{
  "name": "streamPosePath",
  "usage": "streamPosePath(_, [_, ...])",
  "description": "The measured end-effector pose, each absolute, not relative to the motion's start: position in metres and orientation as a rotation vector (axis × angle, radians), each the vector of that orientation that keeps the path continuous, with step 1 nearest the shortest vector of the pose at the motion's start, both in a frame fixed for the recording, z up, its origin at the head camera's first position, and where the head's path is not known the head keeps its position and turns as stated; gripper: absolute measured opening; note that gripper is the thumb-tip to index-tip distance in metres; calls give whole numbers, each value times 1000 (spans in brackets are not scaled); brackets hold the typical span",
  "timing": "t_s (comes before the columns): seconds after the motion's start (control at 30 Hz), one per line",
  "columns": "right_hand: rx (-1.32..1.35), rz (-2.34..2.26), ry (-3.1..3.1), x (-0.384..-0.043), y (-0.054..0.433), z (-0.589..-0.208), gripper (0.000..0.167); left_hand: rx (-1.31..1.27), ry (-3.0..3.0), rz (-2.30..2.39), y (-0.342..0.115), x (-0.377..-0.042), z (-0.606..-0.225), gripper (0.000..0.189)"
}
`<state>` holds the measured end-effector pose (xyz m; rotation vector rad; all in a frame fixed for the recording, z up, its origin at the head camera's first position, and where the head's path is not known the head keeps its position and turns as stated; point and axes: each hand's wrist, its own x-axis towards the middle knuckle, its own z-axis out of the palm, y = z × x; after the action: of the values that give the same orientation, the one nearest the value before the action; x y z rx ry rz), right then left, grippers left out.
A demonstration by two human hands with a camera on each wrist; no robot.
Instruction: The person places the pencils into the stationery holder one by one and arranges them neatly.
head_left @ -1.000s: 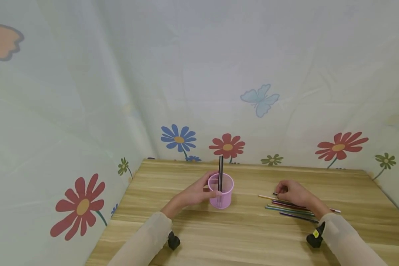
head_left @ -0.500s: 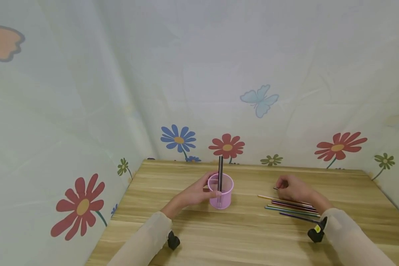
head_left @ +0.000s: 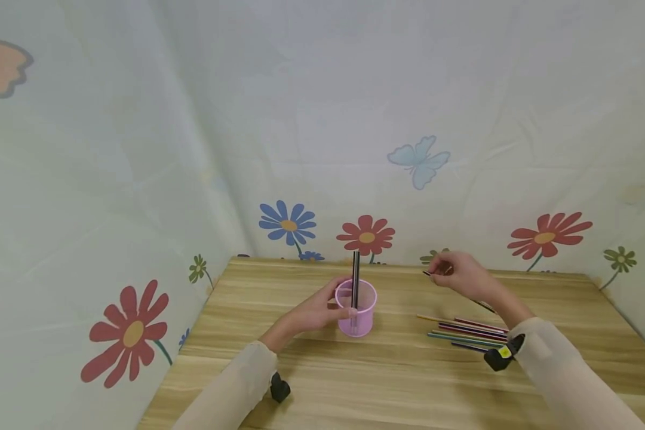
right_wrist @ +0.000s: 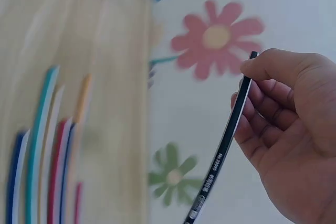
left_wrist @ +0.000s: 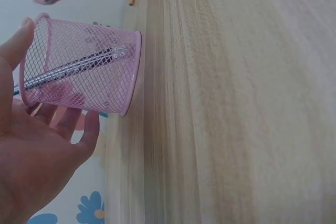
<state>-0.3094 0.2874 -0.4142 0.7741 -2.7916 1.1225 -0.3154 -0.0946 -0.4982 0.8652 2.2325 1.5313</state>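
dark pencil [right_wrist: 227, 135]: slender, dark-bodied, with pale lettering along the shaft. it is pinched between thumb and fingertips of the right hand [right_wrist: 302, 135], held above the table, right of the cup and apart from it.

pink mesh cup [head_left: 364, 324]: round, fine diamond-pattern mesh with smooth rims, upright on the table. the left hand [head_left: 314, 310] grasps it, thumb on the near side, fingers around the far side. dark pencils [head_left: 356, 275] stand inside, leaning slightly; exact count cannot be told.

loose pencils [head_left: 470, 329]: several, straight and thin, lying roughly parallel in a group below the right hand; teal, red, blue and orange shafts noted.

table [head_left: 322, 370]: flat top, streaked wood-grain finish in light yellow-brown, with grain running mostly side to side.

surroundings: a pale hanging sheet [head_left: 312, 119] behind and at the sides, soft folds and creases visible. printed on it: red flower [head_left: 365, 237] and blue flower [head_left: 287, 225] with rounded petals and yellow-orange centres, a light blue butterfly [head_left: 422, 164], and part of an orange butterfly [head_left: 0, 65] at the left edge.

person: cream sleeves [head_left: 231, 385], a small black device [head_left: 498, 359] at each wrist.
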Motion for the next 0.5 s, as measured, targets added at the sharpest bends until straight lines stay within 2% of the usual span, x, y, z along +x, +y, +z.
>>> streamPosePath(0.27, [797, 1245, -2693, -306, 251, -374, 8, 861, 2227, 1531, -95, -314, -499, 78])
streamPosePath(0.5, [794, 1328, -2593, -308, 231, -358, 12, 859, 2237, 1527, -95, -314, -499, 79])
